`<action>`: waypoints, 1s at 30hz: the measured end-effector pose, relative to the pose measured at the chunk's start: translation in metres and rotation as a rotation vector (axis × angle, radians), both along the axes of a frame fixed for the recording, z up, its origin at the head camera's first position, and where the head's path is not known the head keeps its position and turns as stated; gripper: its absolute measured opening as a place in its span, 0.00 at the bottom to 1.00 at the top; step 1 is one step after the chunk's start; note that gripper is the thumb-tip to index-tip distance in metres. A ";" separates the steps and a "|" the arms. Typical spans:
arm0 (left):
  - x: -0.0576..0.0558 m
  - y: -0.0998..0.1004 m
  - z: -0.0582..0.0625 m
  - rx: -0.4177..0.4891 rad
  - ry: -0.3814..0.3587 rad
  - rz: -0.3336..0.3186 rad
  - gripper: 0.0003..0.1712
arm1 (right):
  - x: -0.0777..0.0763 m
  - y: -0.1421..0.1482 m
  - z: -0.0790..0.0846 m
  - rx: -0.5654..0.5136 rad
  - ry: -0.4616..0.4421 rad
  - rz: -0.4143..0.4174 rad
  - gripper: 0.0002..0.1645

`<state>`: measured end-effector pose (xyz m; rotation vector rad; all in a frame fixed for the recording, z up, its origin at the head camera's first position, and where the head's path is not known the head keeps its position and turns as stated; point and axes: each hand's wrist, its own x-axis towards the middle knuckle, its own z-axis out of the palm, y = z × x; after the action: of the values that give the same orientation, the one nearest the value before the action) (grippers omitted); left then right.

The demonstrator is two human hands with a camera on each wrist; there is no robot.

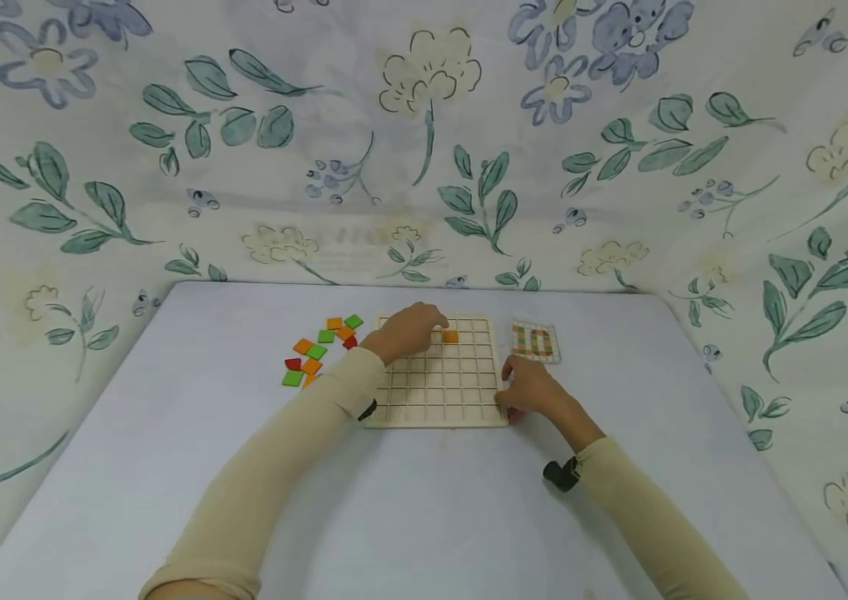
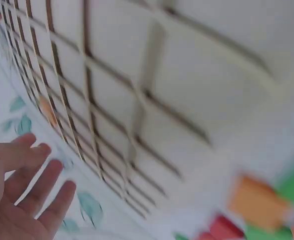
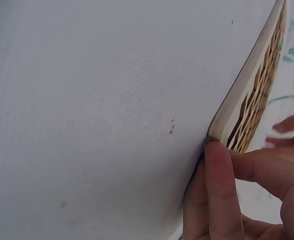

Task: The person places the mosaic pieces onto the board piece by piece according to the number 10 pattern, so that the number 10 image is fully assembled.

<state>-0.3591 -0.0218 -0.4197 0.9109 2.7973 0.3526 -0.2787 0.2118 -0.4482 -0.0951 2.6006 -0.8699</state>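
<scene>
A pale wooden grid board (image 1: 439, 379) lies on the table, with one orange square tile (image 1: 450, 337) in a cell near its far edge. My left hand (image 1: 410, 329) is over the board's far left part. In the left wrist view, its fingers (image 2: 54, 202) are spread and loosely bent, with nothing between them. My right hand (image 1: 532, 387) is at the board's near right side. The right wrist view shows its fingers (image 3: 220, 172) pinching the board's corner (image 3: 219, 131).
Loose orange, green and red tiles (image 1: 316, 352) lie left of the board, partly behind the left sleeve. A checkered pattern card (image 1: 535, 342) lies to the right of the board. Floral cloth (image 1: 393, 167) hangs behind the white table (image 1: 439, 517).
</scene>
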 end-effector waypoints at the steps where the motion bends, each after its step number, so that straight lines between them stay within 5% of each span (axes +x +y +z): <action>1: 0.000 -0.007 0.003 -0.001 -0.001 0.010 0.23 | 0.000 0.001 -0.001 -0.001 0.002 0.002 0.22; 7: -0.001 -0.059 0.011 -0.069 -0.030 0.057 0.21 | 0.000 0.005 -0.002 -0.009 0.008 -0.001 0.22; 14: -0.001 -0.099 0.003 -0.122 -0.101 0.068 0.17 | 0.002 0.006 0.000 0.005 -0.002 -0.007 0.23; 19: -0.001 -0.113 -0.006 -0.095 -0.093 0.063 0.17 | 0.003 0.006 -0.002 -0.002 0.003 -0.002 0.23; 26: 0.000 -0.122 -0.008 -0.094 -0.133 0.150 0.14 | 0.002 0.002 -0.003 -0.030 0.017 0.005 0.22; 30: 0.001 -0.126 -0.007 -0.077 -0.129 0.129 0.17 | 0.002 0.000 -0.001 -0.031 0.012 0.008 0.22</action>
<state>-0.3578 -0.1477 -0.4272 0.6678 2.7364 0.3081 -0.2766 0.2113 -0.4495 -0.1199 2.5963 -0.9101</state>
